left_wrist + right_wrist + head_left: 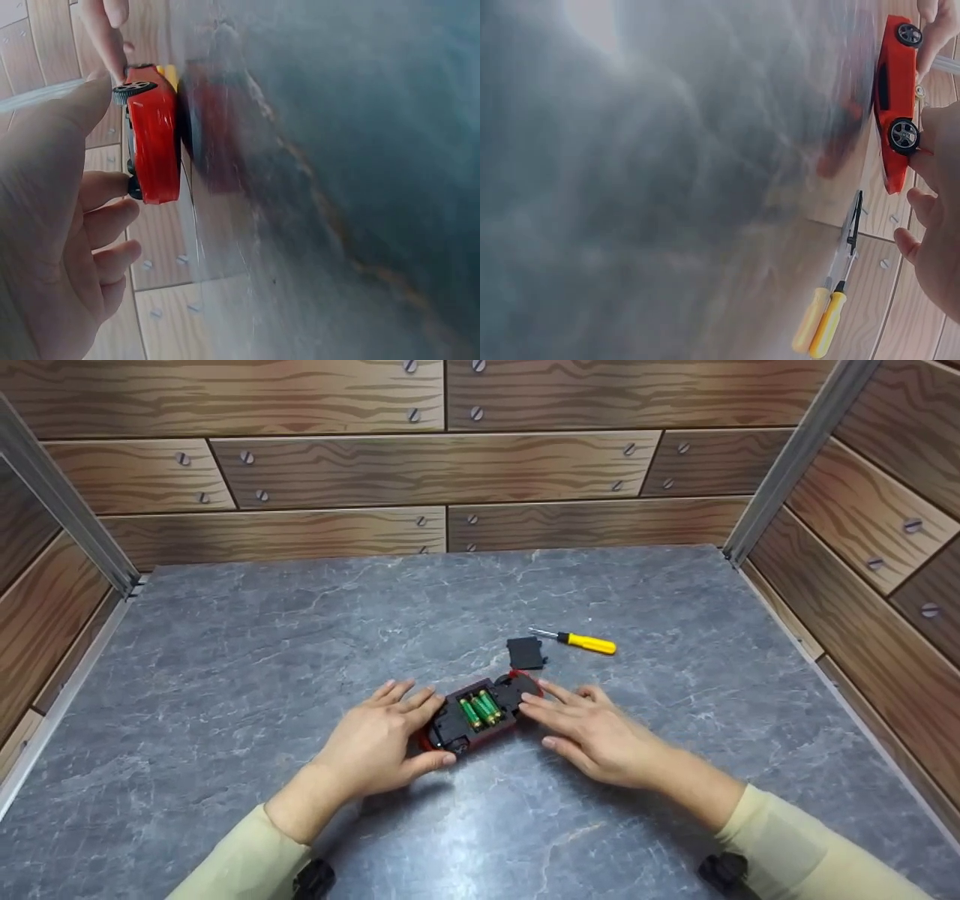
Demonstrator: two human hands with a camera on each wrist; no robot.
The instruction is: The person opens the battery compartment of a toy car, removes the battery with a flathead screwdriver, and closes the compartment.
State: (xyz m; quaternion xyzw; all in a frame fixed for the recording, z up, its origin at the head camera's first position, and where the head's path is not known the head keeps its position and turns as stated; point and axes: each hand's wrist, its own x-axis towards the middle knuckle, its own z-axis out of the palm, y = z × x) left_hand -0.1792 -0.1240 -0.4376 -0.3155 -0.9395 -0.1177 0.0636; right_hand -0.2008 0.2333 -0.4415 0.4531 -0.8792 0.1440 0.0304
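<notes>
A red toy car [480, 712] lies upside down on the table, its black underside up. Green batteries [480, 708] sit in its open battery compartment. My left hand [379, 739] rests at the car's left end, fingers near the far corner and thumb by the near wheel. In the left wrist view one fingertip touches the car [154, 146] at a wheel. From the other side, my right hand [596, 727] rests its fingertips on the right end; the right wrist view shows them on the underside of the car [896, 105]. A black battery cover [526, 653] lies just beyond.
A screwdriver [589, 643] with a yellow handle lies right of the cover, its shaft pointing left. Wood-patterned walls [435, 472] enclose the grey marbled table [300, 615] at the back and both sides.
</notes>
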